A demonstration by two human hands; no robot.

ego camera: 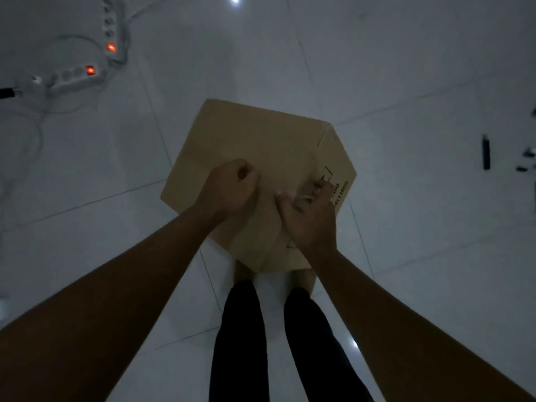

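On the floor (406, 68), a cardboard box (255, 140) sits beneath the left hand (232, 190), clenched on top; whether the right hand (311, 219) grips anything, I cannot tell.

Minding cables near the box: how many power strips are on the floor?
2. The upper power strip lies at top left; the lower power strip sits just below it, nearer the left edge. Others may be out of view.

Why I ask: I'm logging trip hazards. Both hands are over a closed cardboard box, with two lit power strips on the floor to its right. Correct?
No. The head view shows the two power strips on the floor left of the cardboard box, not right; the rest holds.
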